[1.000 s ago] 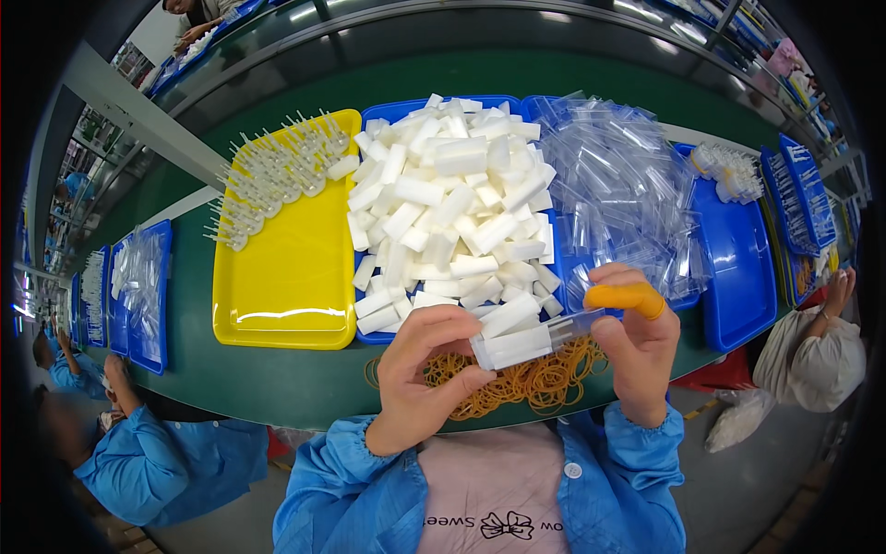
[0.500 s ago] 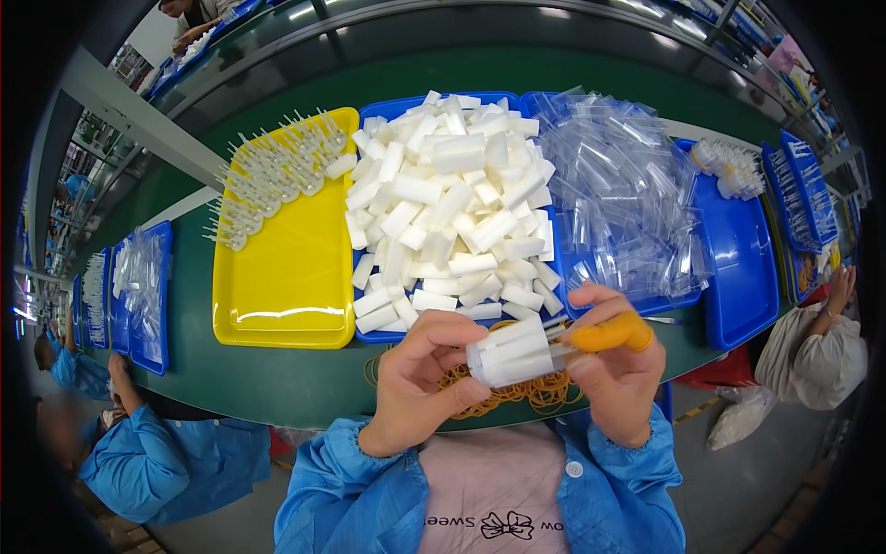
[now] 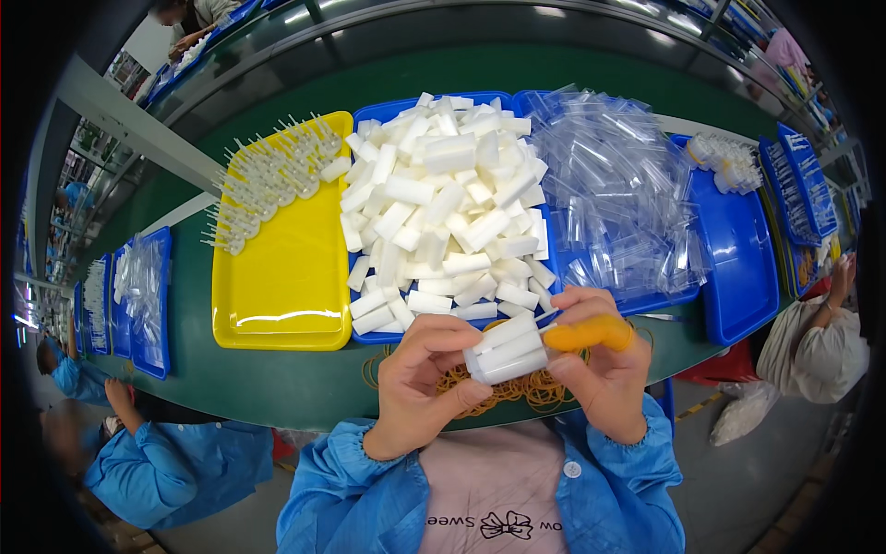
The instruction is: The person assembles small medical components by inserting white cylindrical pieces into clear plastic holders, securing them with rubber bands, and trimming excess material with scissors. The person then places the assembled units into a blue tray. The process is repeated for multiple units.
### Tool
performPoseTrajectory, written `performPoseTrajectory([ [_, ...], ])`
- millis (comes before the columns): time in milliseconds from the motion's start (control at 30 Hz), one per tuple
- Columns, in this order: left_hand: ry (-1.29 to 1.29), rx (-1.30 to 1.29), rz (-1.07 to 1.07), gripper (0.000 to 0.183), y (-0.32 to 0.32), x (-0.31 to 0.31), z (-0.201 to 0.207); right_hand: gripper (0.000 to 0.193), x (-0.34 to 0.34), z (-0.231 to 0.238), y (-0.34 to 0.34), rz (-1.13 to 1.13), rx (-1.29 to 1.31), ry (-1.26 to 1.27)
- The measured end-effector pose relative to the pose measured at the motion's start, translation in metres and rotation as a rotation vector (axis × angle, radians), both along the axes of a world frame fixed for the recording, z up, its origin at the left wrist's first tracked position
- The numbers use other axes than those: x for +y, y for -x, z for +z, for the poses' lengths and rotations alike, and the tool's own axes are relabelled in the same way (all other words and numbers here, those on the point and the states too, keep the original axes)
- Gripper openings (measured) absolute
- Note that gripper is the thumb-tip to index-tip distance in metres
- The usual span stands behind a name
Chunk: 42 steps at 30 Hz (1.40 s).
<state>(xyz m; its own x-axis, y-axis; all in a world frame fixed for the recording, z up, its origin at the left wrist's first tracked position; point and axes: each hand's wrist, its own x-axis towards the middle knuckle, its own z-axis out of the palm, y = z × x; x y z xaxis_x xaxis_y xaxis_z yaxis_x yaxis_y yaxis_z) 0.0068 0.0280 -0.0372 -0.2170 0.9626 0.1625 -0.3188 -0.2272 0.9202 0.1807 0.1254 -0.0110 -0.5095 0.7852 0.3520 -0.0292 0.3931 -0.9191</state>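
Note:
My left hand [image 3: 423, 371] grips the left end of a clear plastic cylinder [image 3: 481, 367], thumb below and fingers above. White foam pieces [image 3: 513, 346] fill it lengthwise. At its other end my right hand [image 3: 600, 365] is closed, thumb and fingers pressing against the foam ends. An orange finger cot [image 3: 589, 334] covers one right finger. Near those fingertips a thin pale stem [image 3: 546, 315] pokes out; its lower part is hidden. Beneath the cylinder lies a heap of tan rubber bands [image 3: 531, 392], partly covered by my hands.
A blue tray heaped with white foam blocks [image 3: 443, 198] stands ahead. To its left, a yellow tray [image 3: 286, 305] bears several stemmed clear parts [image 3: 268, 180]. Clear plastic sleeves [image 3: 618, 185] pile up at right, beside another blue tray [image 3: 738, 277]. Co-workers sit on both sides.
My right hand has shifted left, closer to my left hand. The foam and the stem now stick out less from the cylinder's right end.

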Motion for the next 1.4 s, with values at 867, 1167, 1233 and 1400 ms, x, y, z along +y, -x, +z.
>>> performPoseTrajectory([
  [867,0.007,0.088,0.054,0.042,0.0,-0.002,-0.007,0.034,0.024,0.001,-0.014,-0.067,0.378,0.518],
  [1167,-0.043,0.43,0.165,0.044,-0.004,-0.004,-0.003,0.034,0.013,-0.002,-0.006,0.079,0.358,0.445],
  [1233,0.016,0.53,0.194,0.046,-0.007,-0.004,0.005,0.034,0.012,-0.002,-0.006,0.045,0.321,0.423],
  [1400,0.041,0.743,0.077,0.045,-0.005,0.002,0.016,0.034,0.009,-0.003,-0.006,-0.002,0.284,0.305],
])
